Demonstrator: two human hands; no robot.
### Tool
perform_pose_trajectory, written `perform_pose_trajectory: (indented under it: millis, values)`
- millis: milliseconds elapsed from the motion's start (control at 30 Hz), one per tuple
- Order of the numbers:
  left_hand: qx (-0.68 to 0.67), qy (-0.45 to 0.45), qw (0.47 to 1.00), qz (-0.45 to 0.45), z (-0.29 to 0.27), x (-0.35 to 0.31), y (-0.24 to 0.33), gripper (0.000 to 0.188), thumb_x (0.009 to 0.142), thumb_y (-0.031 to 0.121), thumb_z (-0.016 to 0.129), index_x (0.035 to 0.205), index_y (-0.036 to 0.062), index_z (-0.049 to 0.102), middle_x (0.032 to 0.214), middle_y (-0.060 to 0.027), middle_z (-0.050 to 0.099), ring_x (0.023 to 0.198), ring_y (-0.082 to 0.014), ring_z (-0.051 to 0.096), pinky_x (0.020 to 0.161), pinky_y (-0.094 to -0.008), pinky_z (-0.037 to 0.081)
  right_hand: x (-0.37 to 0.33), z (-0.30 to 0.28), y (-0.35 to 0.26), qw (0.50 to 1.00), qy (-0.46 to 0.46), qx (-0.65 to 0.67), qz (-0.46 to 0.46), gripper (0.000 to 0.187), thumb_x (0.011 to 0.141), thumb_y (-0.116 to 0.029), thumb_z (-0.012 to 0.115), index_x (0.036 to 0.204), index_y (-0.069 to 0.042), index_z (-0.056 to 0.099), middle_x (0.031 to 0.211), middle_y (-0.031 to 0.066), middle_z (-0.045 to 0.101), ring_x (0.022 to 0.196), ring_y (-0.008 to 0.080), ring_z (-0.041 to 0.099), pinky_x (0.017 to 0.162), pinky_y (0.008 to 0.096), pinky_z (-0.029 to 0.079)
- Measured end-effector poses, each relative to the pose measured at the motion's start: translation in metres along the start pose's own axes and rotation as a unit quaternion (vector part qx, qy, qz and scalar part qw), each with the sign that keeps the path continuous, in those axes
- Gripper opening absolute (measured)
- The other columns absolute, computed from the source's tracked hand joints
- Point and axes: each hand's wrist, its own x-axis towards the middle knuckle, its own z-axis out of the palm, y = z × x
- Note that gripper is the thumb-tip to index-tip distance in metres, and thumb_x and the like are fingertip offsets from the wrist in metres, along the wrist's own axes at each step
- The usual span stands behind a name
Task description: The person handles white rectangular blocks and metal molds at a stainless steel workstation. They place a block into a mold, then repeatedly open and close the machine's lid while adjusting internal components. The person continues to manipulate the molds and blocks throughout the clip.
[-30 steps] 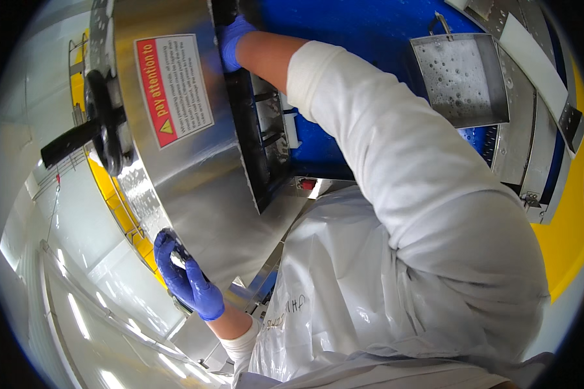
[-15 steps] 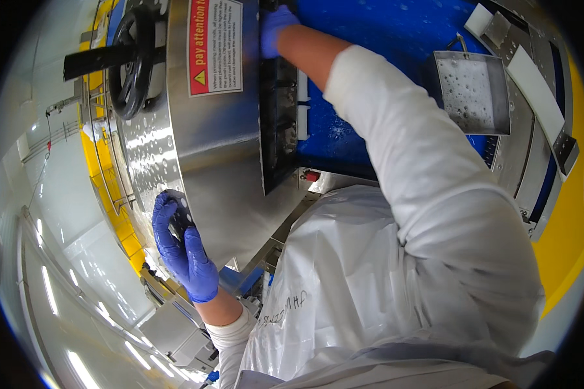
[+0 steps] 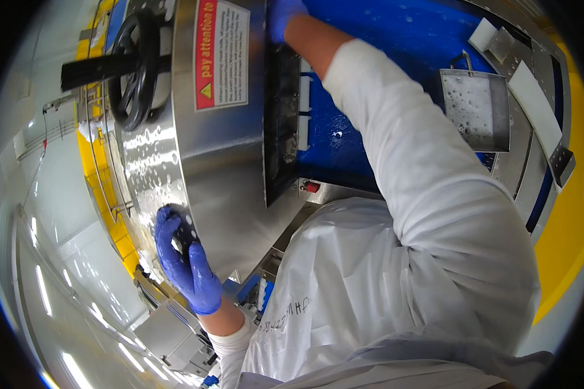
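My left hand (image 3: 187,271), in a wet blue glove, rests on the top edge of a stainless steel machine housing (image 3: 220,181). Its fingers are curved and the thumb stands apart from them; a dark patch shows between, and I cannot make out what it is. My right arm stretches far forward over a wet blue conveyor belt (image 3: 344,142). At the upper edge, my right hand (image 3: 285,16), also gloved in blue, reaches in beside the dark opening under the housing (image 3: 282,139). Its fingers are hidden.
A black handwheel (image 3: 135,71) juts from the housing at left, near a red and white warning label (image 3: 222,55). Right of the belt lie a wet metal tray (image 3: 475,107) and a white guide strip (image 3: 535,107). A red switch (image 3: 311,187) sits near my apron.
The machine sits slightly lower in the view. My right hand is a little farther up and more hidden beside the housing. My left hand keeps its place on the steel.
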Motion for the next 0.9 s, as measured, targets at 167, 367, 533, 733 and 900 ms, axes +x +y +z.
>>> perform_pose_trajectory:
  millis: [167,367,533,733,900]
  values:
    - [0.054,-0.005,0.998,-0.010,-0.001,-0.004,0.006,0.046,0.096,0.016,0.051,0.135,-0.0076,0.051,0.148,-0.0247,0.047,0.139,-0.0376,0.044,0.117,-0.0492,0.031,-0.049,-0.031,-0.005,0.998,-0.055,0.009,-0.026,0.051,0.098,-0.038,0.052,0.144,-0.017,0.058,0.158,0.0088,0.045,0.146,0.0271,0.040,0.115,0.0576,0.030]
    - [0.059,-0.025,0.998,0.018,-0.004,0.002,0.003,0.047,0.097,0.018,0.050,0.137,-0.0072,0.050,0.147,-0.0236,0.047,0.139,-0.0373,0.044,0.118,-0.0493,0.030,0.086,0.033,0.010,0.999,-0.011,-0.022,0.023,0.055,0.097,-0.047,0.056,0.145,-0.020,0.057,0.156,0.0066,0.048,0.145,0.0270,0.043,0.115,0.0556,0.030]
    - [0.037,-0.011,0.999,-0.014,-0.005,-0.006,-0.002,0.047,0.098,0.020,0.051,0.136,-0.0071,0.051,0.148,-0.0227,0.047,0.139,-0.0365,0.044,0.118,-0.0485,0.030,0.060,0.005,-0.006,0.997,-0.061,-0.043,0.001,0.057,0.098,-0.049,0.052,0.147,-0.020,0.055,0.156,0.0055,0.048,0.145,0.0259,0.040,0.116,0.0558,0.028]
    - [0.020,0.002,1.000,-0.011,0.002,-0.003,0.004,0.048,0.098,0.021,0.052,0.137,-0.0068,0.051,0.149,-0.0225,0.046,0.140,-0.0355,0.043,0.118,-0.0472,0.031,-0.029,-0.032,0.003,0.999,-0.032,-0.008,-0.013,0.055,0.099,-0.044,0.049,0.146,-0.017,0.056,0.154,0.0061,0.049,0.147,0.0236,0.038,0.115,0.0564,0.029]
    - [0.026,-0.008,1.000,-0.007,-0.001,0.001,0.003,0.047,0.098,0.021,0.052,0.136,-0.0069,0.052,0.149,-0.0227,0.046,0.140,-0.0348,0.044,0.117,-0.0461,0.031,0.044,-0.030,0.027,0.999,-0.041,0.007,0.009,0.055,0.100,-0.046,0.047,0.146,-0.015,0.056,0.156,0.0065,0.047,0.147,0.0240,0.038,0.115,0.0563,0.029]
